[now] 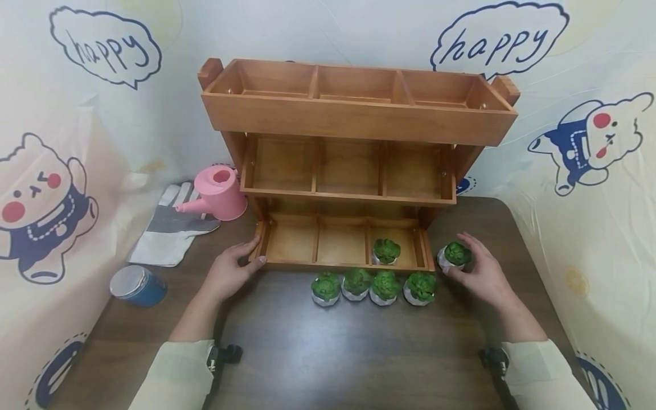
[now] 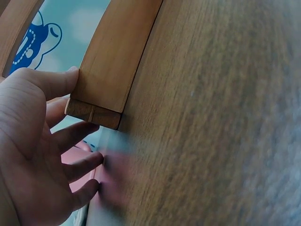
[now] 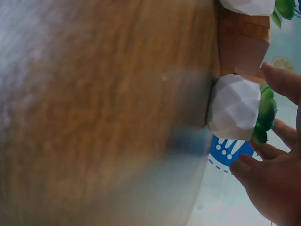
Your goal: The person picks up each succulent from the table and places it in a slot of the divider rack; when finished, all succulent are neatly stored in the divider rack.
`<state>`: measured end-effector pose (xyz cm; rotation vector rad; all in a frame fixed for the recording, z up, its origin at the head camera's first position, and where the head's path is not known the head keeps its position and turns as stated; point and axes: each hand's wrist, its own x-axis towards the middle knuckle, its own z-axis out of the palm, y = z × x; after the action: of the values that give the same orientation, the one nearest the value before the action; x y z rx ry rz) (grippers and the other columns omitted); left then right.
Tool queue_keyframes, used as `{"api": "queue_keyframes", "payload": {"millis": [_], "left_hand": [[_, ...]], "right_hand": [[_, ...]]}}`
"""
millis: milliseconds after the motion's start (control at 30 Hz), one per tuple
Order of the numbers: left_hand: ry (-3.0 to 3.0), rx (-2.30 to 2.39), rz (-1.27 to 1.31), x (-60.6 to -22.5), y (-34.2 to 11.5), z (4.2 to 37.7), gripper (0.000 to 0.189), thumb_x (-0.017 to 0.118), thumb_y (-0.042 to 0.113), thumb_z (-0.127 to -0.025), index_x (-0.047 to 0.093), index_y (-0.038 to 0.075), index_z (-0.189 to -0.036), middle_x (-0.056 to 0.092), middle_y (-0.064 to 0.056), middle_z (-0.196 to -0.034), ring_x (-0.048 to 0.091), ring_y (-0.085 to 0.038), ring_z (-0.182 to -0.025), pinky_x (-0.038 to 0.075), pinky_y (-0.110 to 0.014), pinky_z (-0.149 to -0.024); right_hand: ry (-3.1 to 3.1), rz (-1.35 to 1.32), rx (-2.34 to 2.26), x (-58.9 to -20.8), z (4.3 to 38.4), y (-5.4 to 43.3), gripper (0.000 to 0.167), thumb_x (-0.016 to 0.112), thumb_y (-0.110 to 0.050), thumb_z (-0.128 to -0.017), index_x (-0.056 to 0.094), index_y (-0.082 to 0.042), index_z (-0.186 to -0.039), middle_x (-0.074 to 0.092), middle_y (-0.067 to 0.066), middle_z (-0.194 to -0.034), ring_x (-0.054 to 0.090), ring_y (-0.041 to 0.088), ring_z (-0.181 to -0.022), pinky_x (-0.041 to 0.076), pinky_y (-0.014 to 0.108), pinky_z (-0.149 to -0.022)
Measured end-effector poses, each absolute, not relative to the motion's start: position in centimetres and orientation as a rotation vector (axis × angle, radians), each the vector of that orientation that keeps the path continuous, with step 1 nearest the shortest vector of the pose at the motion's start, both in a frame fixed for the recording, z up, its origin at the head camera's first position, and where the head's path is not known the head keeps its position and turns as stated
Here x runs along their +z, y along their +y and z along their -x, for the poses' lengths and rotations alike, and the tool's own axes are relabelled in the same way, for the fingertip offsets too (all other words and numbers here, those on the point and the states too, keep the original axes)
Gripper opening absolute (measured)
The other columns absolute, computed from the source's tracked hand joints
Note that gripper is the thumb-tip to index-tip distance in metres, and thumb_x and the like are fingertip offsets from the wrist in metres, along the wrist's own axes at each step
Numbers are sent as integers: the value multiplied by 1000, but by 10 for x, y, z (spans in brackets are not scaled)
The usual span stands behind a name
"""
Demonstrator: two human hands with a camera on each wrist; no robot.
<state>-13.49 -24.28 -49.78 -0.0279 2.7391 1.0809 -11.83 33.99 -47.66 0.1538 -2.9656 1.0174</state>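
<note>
At the left end of the wooden three-tier shelf (image 1: pixel 348 122), my left hand (image 1: pixel 233 270) grips the front corner of the lowest tier. In the left wrist view, the thumb rests at the edge of the front board (image 2: pixel 110 61), with fingers around its end. To the shelf's right, my right hand (image 1: pixel 484 273) surrounds a small potted succulent (image 1: pixel 455 255); in the right wrist view, the thumb stands apart from its white faceted pot (image 3: pixel 235 107) and the fingers are near the green leaves (image 3: pixel 265 113). Another potted succulent (image 1: pixel 386 251) sits in the lowest tier's right compartment.
Several potted succulents (image 1: pixel 384 287) stand in a row before the shelf. On the left are a pink watering can (image 1: pixel 222 193), grey-and-white gloves (image 1: pixel 171 228) and a blue jar (image 1: pixel 139 286). A printed cloth (image 1: pixel 328 28) surrounds the table (image 1: pixel 359 353).
</note>
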Motion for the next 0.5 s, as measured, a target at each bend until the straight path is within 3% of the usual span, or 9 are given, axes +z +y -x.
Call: {"api": "queue_keyframes", "payload": {"millis": [200, 500], "left_hand": [[2735, 1067, 30, -497, -243, 135, 73, 67, 52, -98, 38, 30, -161, 38, -20, -163, 31, -48, -150, 25, -73, -116], [2738, 1073, 16, -498, -243, 135, 73, 66, 53, -98, 37, 30, -161, 38, -18, -164, 32, -47, -150, 26, -72, -116]], "right_hand": [[-3050, -74, 1062, -481, 120, 339, 86, 82, -20, -89, 34, -5, -159, 40, 33, -153, 42, 54, -136, 35, 74, -108], [-3035, -92, 974, -489, 123, 341, 75, 79, -11, -90, 42, -3, -155, 46, 34, -148, 48, 53, -130, 39, 71, -105]]}}
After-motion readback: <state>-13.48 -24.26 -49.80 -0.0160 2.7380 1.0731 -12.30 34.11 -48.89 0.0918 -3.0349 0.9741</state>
